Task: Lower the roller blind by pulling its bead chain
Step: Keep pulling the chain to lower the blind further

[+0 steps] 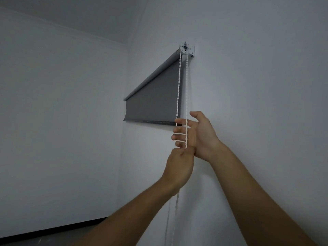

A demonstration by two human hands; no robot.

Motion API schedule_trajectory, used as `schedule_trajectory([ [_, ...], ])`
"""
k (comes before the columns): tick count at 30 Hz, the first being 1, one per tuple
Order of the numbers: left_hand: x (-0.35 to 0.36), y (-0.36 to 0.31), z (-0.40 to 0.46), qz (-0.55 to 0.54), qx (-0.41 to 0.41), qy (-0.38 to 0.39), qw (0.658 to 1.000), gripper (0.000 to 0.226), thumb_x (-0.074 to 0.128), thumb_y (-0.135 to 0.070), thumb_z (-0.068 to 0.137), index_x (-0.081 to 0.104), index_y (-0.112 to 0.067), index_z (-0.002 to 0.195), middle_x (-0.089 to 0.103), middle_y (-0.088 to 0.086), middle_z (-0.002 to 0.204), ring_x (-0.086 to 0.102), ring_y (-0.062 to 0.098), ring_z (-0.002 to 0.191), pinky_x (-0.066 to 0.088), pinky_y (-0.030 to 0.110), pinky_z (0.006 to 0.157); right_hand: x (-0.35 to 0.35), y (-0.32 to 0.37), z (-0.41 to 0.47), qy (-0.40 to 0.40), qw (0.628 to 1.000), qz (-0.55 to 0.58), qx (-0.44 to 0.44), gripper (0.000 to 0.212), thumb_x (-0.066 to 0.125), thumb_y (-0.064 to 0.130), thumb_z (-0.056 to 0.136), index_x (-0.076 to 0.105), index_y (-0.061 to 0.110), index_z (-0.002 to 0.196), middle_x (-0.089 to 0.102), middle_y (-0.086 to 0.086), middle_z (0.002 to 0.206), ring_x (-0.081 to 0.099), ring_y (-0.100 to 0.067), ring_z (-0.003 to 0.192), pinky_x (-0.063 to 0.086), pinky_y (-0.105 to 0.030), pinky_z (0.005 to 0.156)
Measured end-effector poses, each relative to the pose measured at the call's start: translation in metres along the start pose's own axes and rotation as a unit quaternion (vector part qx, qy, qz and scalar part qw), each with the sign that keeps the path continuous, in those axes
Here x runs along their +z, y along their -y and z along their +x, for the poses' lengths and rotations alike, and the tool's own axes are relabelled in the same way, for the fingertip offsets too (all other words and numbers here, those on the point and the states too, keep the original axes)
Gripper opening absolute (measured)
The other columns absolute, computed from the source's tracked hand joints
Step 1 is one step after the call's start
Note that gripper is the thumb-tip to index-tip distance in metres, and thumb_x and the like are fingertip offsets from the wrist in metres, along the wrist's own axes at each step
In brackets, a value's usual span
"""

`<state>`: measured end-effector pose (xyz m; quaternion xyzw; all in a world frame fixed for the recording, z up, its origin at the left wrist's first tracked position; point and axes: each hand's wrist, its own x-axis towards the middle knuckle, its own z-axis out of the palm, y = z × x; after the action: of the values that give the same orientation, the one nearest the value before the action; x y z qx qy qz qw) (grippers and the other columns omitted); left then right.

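White bead chain (178,89) gripped by left hand (178,167); right hand (197,134) spread.

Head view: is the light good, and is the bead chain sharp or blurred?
Head view: dim, bluish, flat light, no glare; the bead chain is crisp near the bracket, smeared below the left hand; the right hand's fingers look slightly soft.

Dim, flat grey light, soft, wide-angle warped edges

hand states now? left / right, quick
Left hand: fingers curled round the bead chain, gripping it.
Right hand: open, fingers spread behind the chain strands, gripping nothing.
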<state>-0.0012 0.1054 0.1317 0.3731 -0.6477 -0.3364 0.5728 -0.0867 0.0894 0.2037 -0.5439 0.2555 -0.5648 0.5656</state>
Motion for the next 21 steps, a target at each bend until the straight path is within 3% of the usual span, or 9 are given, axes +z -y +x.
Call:
schedule_trajectory([
  [6, -0.002, 0.017, -0.014, 0.005, 0.004, 0.017, 1.0, 0.046, 0.045, -0.025, 0.096, 0.031, -0.021, 0.052, 0.03, -0.011, 0.042, 0.027, 0.004, 0.034, 0.024, 0.024, 0.043, 0.006, 0.009, 0.007, 0.017, 0.999, 0.05, 0.002, 0.042, 0.045, 0.044, 0.097, 0.055, 0.012, 0.073, 0.03, 0.001, 0.057, 0.02, -0.014, 0.047, 0.018, -0.025, 0.043],
  [10, 0.001, 0.027, -0.023, 0.009, -0.007, 0.031, 0.999, 0.048, 0.043, -0.032, 0.099, 0.03, -0.02, 0.054, 0.03, -0.007, 0.046, 0.027, 0.005, 0.035, 0.025, 0.023, 0.042, 0.007, -0.003, 0.007, -0.047, 0.997, 0.034, -0.045, 0.052, 0.045, 0.047, 0.103, 0.03, 0.024, 0.058, 0.019, 0.006, 0.051, 0.012, -0.01, 0.04, 0.012, -0.022, 0.033],
  [14, -0.008, 0.029, -0.025, -0.143, -0.106, 0.048, 0.983, 0.053, 0.04, -0.05, 0.097, 0.042, -0.02, 0.053, 0.038, -0.003, 0.047, 0.031, 0.01, 0.038, 0.028, 0.021, 0.041, 0.002, -0.017, 0.0, -0.073, 0.992, -0.025, -0.102, 0.055, 0.042, 0.045, 0.104, 0.027, 0.026, 0.054, 0.019, 0.007, 0.051, 0.012, -0.011, 0.041, 0.014, -0.023, 0.033],
  [18, -0.018, 0.027, -0.014, -0.189, -0.11, 0.04, 0.975, 0.06, 0.036, -0.06, 0.096, 0.065, -0.008, 0.086, 0.066, 0.008, 0.066, 0.061, 0.019, 0.056, 0.049, 0.031, 0.059, 0.001, -0.02, -0.009, -0.073, 0.989, -0.05, -0.118, 0.058, 0.04, 0.046, 0.104, 0.031, 0.026, 0.051, 0.02, 0.007, 0.05, 0.014, -0.01, 0.04, 0.015, -0.022, 0.033],
  [21, -0.022, 0.015, -0.001, -0.195, -0.101, 0.037, 0.975, 0.064, 0.037, -0.063, 0.094, 0.069, -0.009, 0.106, 0.074, 0.01, 0.084, 0.07, 0.022, 0.075, 0.056, 0.037, 0.072, 0.0, -0.024, -0.017, -0.072, 0.987, -0.067, -0.123, 0.057, 0.039, 0.046, 0.105, 0.033, 0.026, 0.051, 0.022, 0.005, 0.049, 0.016, -0.011, 0.038, 0.016, -0.022, 0.033],
])
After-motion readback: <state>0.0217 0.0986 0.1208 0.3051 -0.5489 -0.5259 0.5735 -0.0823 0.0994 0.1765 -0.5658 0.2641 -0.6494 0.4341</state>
